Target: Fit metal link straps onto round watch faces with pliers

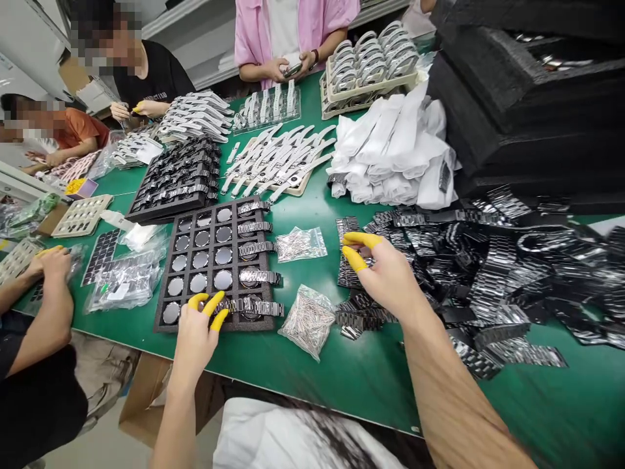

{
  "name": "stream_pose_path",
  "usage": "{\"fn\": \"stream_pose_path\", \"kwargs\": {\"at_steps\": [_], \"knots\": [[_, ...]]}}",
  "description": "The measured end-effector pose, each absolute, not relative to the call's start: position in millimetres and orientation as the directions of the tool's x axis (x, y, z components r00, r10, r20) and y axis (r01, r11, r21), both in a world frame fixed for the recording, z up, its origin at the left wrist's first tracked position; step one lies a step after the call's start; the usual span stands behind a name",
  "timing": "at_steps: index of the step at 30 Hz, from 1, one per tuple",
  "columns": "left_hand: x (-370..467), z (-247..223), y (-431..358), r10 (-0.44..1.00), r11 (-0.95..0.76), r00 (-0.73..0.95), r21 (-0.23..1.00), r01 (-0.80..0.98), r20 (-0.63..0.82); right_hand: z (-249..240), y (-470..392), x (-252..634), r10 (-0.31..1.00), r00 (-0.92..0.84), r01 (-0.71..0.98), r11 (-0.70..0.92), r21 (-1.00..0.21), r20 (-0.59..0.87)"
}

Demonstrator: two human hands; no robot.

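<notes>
Yellow covers sit on several fingertips of both my hands. My left hand (pixel 199 322) is at the near edge of a dark foam tray (pixel 169 319), its thumb and fingers closed around the left end of a dark metal watch band (pixel 258 306). That band lies across the tray's nearest row. Round watch heads (pixel 223 256) fill other pockets, and more banded watches line the right column. My right hand (pixel 378 264) hovers over dark metal bands (pixel 347 273) laid side by side. Its thumb and index finger are apart, with their tips over or touching these bands; contact is unclear.
Two clear bags of small metal pins (pixel 308 322) (pixel 300 245) lie between my hands. A large heap of dark bands (pixel 488 260) spreads right. White wrapped bundles (pixel 390 150), white-strapped watches (pixel 278 156) and a black-watch tray (pixel 176 172) stand farther back. Co-workers sit around the green table (pixel 312 212).
</notes>
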State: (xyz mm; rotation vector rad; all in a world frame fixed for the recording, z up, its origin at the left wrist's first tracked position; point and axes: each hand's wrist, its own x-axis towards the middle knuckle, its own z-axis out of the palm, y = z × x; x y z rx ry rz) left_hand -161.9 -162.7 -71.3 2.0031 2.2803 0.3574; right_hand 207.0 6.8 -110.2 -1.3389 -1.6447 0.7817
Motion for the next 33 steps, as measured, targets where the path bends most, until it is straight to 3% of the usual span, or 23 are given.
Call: {"fn": "stream_pose_path", "kwargs": {"at_steps": [4,8,10,13,16,21,26,30,33], "knots": [[-176,-82,-163,0.994,0.054,-0.069,0.172,0.984,0.087,-113,6,214,0.93,-0.192,0.686,0.356,-0.634,0.314],[-177,-72,-155,0.998,0.013,-0.021,0.127,0.992,0.06,-111,2,212,0.954,-0.272,0.887,0.3,-0.351,0.127],[-166,-58,-145,0.997,-0.027,0.014,0.174,0.984,0.07,-108,0,212,0.953,-0.299,0.909,0.297,-0.293,0.041],[-131,-34,-118,0.986,-0.121,0.079,0.303,0.945,0.146,-105,-2,218,0.929,-0.368,0.884,0.338,-0.324,-0.034],[-90,-22,-78,0.949,-0.313,0.262,0.429,0.847,0.175,-104,-2,228,0.898,-0.435,0.841,0.378,-0.387,-0.069],[-44,-47,-11,0.853,-0.511,0.448,0.609,0.607,0.268,-103,0,235,0.883,-0.465,0.814,0.394,-0.428,-0.071],[-38,-77,1,0.792,-0.608,0.437,0.616,0.5,0.427,-102,-2,221,0.886,-0.456,0.833,0.39,-0.391,-0.087],[-45,-81,-3,0.797,-0.6,0.274,0.662,0.449,0.537,-103,0,213,0.909,-0.4,0.877,0.342,-0.337,-0.116],[-48,-84,-2,0.792,-0.596,0.188,0.671,0.441,0.581,-102,0,217,0.889,-0.433,0.855,0.354,-0.378,-0.149]]}}
